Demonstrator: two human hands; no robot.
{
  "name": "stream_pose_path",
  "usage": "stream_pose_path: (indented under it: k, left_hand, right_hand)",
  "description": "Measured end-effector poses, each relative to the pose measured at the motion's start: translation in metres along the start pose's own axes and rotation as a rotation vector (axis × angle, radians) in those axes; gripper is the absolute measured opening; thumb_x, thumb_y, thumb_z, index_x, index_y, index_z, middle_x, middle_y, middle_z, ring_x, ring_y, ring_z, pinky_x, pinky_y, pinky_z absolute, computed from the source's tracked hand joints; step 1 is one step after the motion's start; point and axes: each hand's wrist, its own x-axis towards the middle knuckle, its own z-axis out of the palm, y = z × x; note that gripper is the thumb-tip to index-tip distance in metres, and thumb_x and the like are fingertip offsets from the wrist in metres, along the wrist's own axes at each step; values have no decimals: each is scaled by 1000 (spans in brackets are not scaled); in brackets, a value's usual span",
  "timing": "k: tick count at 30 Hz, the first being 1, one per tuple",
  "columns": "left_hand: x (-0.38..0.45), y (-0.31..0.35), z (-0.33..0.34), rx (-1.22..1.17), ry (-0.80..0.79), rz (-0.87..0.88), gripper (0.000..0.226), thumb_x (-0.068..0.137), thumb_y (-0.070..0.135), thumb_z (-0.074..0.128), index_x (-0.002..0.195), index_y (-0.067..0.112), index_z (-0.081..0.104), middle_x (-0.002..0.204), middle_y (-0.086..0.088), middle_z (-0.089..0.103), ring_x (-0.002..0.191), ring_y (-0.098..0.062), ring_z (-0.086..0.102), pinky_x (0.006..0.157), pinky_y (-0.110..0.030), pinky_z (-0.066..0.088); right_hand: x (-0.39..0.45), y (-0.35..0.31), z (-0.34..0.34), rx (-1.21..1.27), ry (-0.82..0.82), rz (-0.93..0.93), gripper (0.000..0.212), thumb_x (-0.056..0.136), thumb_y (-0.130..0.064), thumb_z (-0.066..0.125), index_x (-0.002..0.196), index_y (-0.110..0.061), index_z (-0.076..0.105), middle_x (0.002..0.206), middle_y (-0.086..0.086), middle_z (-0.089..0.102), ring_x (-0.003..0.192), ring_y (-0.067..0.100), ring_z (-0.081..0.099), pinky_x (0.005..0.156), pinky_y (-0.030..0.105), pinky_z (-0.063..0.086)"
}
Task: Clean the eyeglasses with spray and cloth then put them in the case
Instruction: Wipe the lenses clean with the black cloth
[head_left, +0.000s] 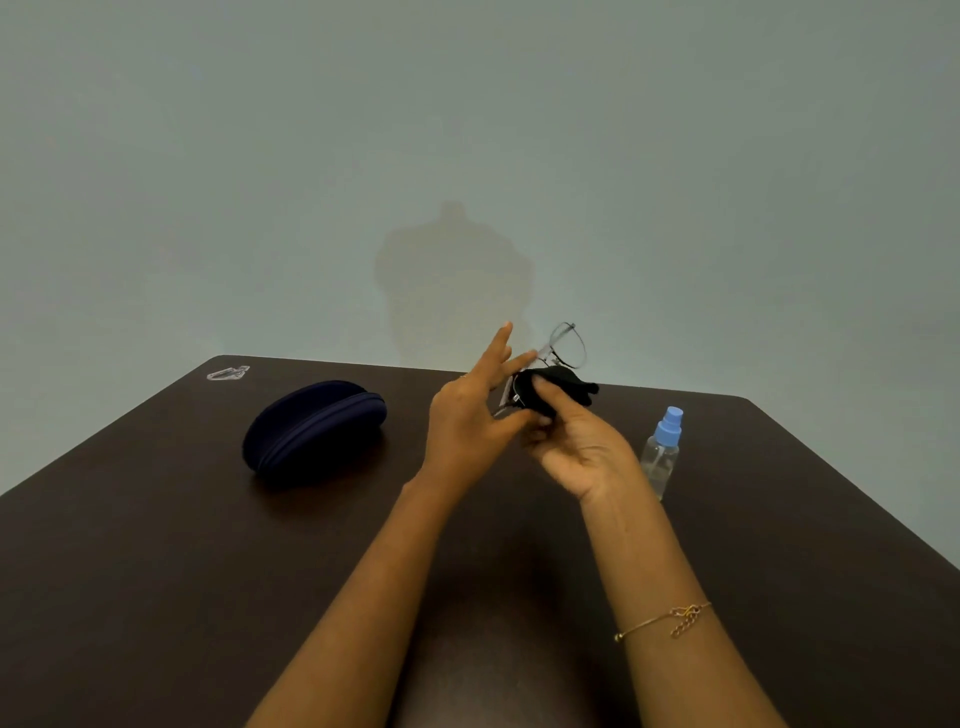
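While your right hand (576, 441) pinches the black cloth (558, 389) over one lens, your left hand (475, 415) steadies the eyeglasses (569, 345), upper fingers splayed; wiping is underway, and the zipped case (314, 428) needs opening next.

Bare table (156, 571) lies between the case (314, 428) at left and spray bottle (661, 452) at right.

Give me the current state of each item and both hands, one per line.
eyeglasses: held above the table, one lens covered by cloth
cloth: black, bunched around a lens
left hand: holds the frame, upper fingers straight
right hand: pinches the cloth
case: zipped shut, on the table
spray bottle: upright, cap off
clear cap: lying at the far corner
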Motion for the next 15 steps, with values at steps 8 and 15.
stream_pose_path:
  k: [8,15]
  left_hand:
    - [-1,-3,6,-16,-209,-48,93,70,15,76,142,23,18,129,1,58,124,-8,45,104,-34,40]
    - [0,-7,1,104,-144,-19,100,66,25,78,141,32,11,128,8,58,122,-13,47,91,-10,26]
  right_hand:
    - [2,4,2,200,138,49,25,81,-26,66,95,-6,60,94,13,67,101,29,62,96,38,48]
    - [2,5,5,143,116,60,36,78,-11,68,112,-4,56,102,13,64,98,27,61,80,32,55]
